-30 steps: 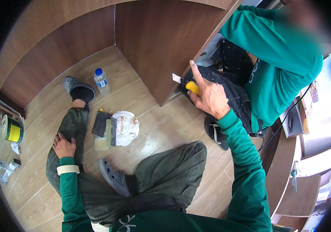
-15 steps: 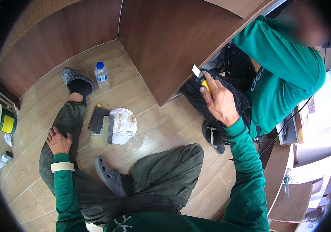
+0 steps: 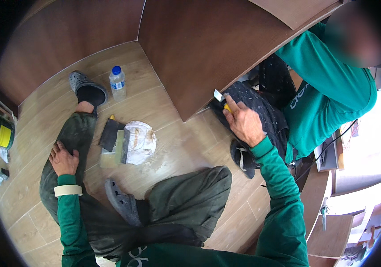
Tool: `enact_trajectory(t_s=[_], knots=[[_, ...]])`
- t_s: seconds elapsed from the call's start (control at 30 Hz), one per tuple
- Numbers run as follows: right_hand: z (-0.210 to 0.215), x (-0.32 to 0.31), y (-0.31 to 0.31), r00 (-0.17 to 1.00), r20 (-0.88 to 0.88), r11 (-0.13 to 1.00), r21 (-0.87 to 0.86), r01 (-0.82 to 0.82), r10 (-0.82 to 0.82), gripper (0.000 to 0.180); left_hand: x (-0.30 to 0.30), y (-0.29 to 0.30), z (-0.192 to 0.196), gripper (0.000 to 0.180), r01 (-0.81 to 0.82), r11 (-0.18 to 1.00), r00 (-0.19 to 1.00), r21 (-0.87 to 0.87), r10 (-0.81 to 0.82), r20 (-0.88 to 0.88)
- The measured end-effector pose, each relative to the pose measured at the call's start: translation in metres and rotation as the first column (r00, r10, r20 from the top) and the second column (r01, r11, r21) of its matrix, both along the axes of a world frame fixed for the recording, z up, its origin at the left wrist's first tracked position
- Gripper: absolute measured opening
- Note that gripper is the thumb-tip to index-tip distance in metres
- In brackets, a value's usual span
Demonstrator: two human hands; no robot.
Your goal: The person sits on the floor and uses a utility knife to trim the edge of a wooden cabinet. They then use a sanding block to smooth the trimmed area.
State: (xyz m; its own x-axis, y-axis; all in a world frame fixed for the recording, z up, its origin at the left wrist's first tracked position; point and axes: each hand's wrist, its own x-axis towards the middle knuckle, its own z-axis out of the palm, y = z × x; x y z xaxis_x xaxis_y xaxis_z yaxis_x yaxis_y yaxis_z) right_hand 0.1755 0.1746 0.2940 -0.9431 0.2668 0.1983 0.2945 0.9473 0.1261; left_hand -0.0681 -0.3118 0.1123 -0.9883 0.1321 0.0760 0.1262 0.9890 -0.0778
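My right grip [image 3: 245, 122] is clamped on the yellow handle of a scraper [image 3: 218, 95], one finger laid along it toward the blade, I think to steady its aim. The scraper sits between one and two o'clock from mid-view, blade pointing off toward eleven, by the lower edge of the wood panel [image 3: 195, 58]; I cannot tell whether they touch. Holding it high on the handle probably gives me finer control.

My left grip [image 3: 64, 160], between eight and nine o'clock, is empty, its fingers loosely spread on my left leg [image 3: 81, 127], likely just to prop me as I sit. A tape roll [image 3: 68, 190] rings that wrist, perhaps to be carried handily.

At nine o'clock on the floor [image 3: 177, 144], a dark flat tool [image 3: 109, 137] and a pale spreader [image 3: 120, 146] lie against a stained white bundle [image 3: 140, 143], apparently grouped within my reach. The bottle [image 3: 117, 89] stands upright at ten o'clock, near the panels and beside my foot [image 3: 81, 79], probably out of the way. A co-worker [image 3: 328, 107] sits close at two to three o'clock.
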Motion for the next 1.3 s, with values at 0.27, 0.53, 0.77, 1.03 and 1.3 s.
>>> enact_trajectory(t_s=[0.27, 0.53, 0.77, 1.03, 1.3], knots=[[0.034, 0.003, -0.007, 0.990, -0.144, 1.000, 0.003, 0.000, 0.001, 0.052, 0.001, 0.003, 0.006, 0.079, -0.011, 1.000, 0.999, -0.023, 0.011, 0.035], [-0.014, 0.003, 0.003, 0.998, -0.057, 0.995, 0.099, -0.020, 0.025, 0.052, -0.001, -0.002, -0.006, 0.078, 0.005, 0.999, 1.000, -0.041, -0.005, -0.007], [-0.054, 0.000, -0.001, 0.997, 0.078, 1.000, -0.001, 0.013, -0.013, 0.049, 0.000, -0.002, -0.005, 0.078, 0.007, 0.999, 1.000, -0.046, -0.008, -0.017], [-0.011, 0.007, -0.007, 0.997, -0.041, 0.997, -0.044, 0.058, -0.060, 0.054, -0.002, 0.003, 0.004, 0.077, -0.011, 0.999, 1.000, -0.038, 0.011, 0.001], [-0.045, 0.006, -0.010, 1.000, -0.013, 0.994, -0.109, -0.002, 0.001, 0.049, -0.003, -0.003, -0.001, 0.080, 0.016, 0.999, 0.999, -0.040, -0.018, -0.047]])
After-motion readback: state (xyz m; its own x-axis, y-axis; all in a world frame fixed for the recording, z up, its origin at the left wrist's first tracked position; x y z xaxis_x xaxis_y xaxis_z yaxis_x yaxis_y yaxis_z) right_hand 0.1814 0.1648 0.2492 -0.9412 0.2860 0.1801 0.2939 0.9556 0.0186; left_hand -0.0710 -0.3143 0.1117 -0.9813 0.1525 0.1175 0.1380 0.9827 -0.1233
